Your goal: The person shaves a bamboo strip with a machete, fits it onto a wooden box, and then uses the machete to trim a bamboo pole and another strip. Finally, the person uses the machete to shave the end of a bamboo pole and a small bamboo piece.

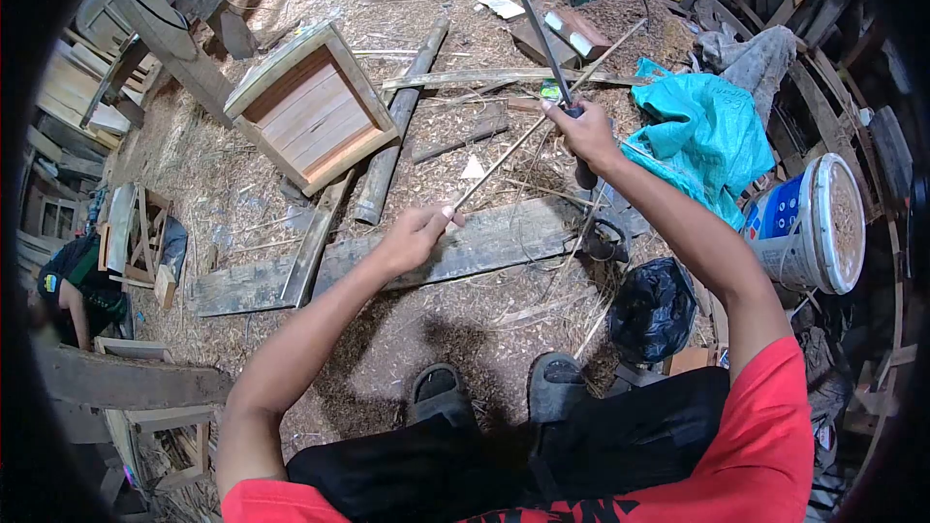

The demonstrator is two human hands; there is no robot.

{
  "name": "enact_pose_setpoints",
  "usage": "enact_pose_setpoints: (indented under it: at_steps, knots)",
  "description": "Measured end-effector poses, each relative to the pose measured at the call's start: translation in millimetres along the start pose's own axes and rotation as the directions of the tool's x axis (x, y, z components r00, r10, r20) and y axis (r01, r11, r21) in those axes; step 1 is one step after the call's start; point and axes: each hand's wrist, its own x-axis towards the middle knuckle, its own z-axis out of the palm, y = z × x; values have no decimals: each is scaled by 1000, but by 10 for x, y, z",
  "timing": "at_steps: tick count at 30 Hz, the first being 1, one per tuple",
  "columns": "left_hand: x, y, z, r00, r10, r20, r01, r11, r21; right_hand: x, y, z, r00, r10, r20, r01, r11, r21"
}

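My left hand (pixel 412 240) is closed on the lower end of a thin wooden strip (pixel 503 158), pinched between thumb and fingers. The strip slants up to the right, past my other hand. My right hand (pixel 587 134) grips the dark handle of a long knife (pixel 545 37), its narrow blade pointing up and slightly left. Just above the right hand, blade and strip cross in this view. Below both hands lies a weathered plank (pixel 426 250) on ground covered with shavings.
A wooden frame box (pixel 315 108) leans at left beside a round pole (pixel 405 121). To the right are a teal tarp (pixel 707 131), a white bucket (pixel 814 228) and a black plastic bag (pixel 655 308). Another person's arm (pixel 76 310) shows at far left.
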Motion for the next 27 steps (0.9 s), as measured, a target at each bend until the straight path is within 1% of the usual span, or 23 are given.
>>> enact_pose_setpoints:
  at_steps: [1, 3, 4, 7, 8, 9, 10, 11, 13, 14, 15, 16, 17, 18, 19, 20, 21, 22, 23, 24, 25, 26, 27]
  knots:
    - [-18, 5, 0, 998, -60, 35, 61, 998, -20, -1, 11, -8, 1000, -13, 25, 13, 1000, 7]
    - [-39, 15, -2, 999, 27, 36, -27, 1000, 10, -18, 30, -24, 997, -37, 73, 35, 999, 23]
    - [-46, 22, -10, 997, 71, 37, -72, 997, 26, -22, 43, -16, 998, -11, 55, 9, 999, 36]
    - [-54, 97, -137, 998, 58, -33, -46, 954, 295, -62, 3, 63, 997, 71, 0, -71, 991, 113]
    - [-55, 144, -160, 935, 317, -159, -215, 864, 456, -72, -35, 103, 995, 101, -17, -97, 983, 158]
    - [-52, 208, -191, 790, 569, -230, -330, 710, 622, -65, -88, 120, 991, 129, -34, -120, 971, 205]
    - [-73, 335, -232, 580, 780, -234, -374, 510, 774, -24, -88, 132, 992, 117, -56, -101, 966, 237]
    - [-131, 472, -244, 564, 788, -248, -339, 495, 800, 30, -101, 159, 992, 104, -76, -79, 960, 270]
    - [-103, 460, -162, 568, 804, -176, -570, 539, 620, 136, -201, 233, 984, 104, -145, -60, 958, 279]
    - [-100, 445, -97, 563, 815, -141, -665, 547, 508, 150, -274, 277, 982, 115, -151, -60, 942, 330]
    - [-175, 453, 60, 739, 651, -173, -559, 736, 381, 119, -398, 314, 980, 127, -156, -60, 924, 379]
    - [-217, 499, 131, 885, 452, -110, -411, 871, 269, 123, -467, 349, 977, 139, -160, -59, 903, 425]
    - [-168, 567, 203, 927, 320, -195, -283, 939, 193, 165, -465, 428, 978, 116, -173, -13, 864, 503]
    - [-125, 635, 218, 947, 174, -268, -151, 983, 105, 147, -511, 470, 982, 117, -146, -23, 849, 528]
    - [-6, 582, 153, 906, 35, -421, -142, 964, -225, 85, -581, 504, 986, 117, -120, -32, 833, 552]
    - [208, 483, 74, 849, -145, -509, -174, 831, -528, 8, -640, 537, 988, 118, -95, -42, 817, 575]
    - [386, 459, -12, 785, -340, -518, -243, 600, -762, -160, -791, 546, 984, 177, -20, -123, 758, 640]
    - [463, 622, -136, 728, -245, -640, -429, 566, -704, -208, -827, 572, 988, 151, 17, -129, 771, 623]
    - [514, 778, -266, 644, -159, -749, -597, 508, -621, -265, -859, 615, 984, 168, 61, -168, 751, 639]
    - [512, 845, -441, 647, -39, -761, -662, 465, -587, -339, -890, 649, 977, 184, 106, -208, 729, 653]
    - [457, 1116, -597, 622, -36, -782, -689, 451, -568, -407, -867, 675, 958, 191, 215, -286, 713, 641]
    - [433, 1309, -779, 635, 30, -772, -718, 392, -575, -523, -876, 682, 947, 130, 292, -295, 713, 636]
    - [416, 1482, -943, 640, 95, -762, -742, 333, -582, -692, -937, 672, 917, 161, 365, -356, 741, 569]
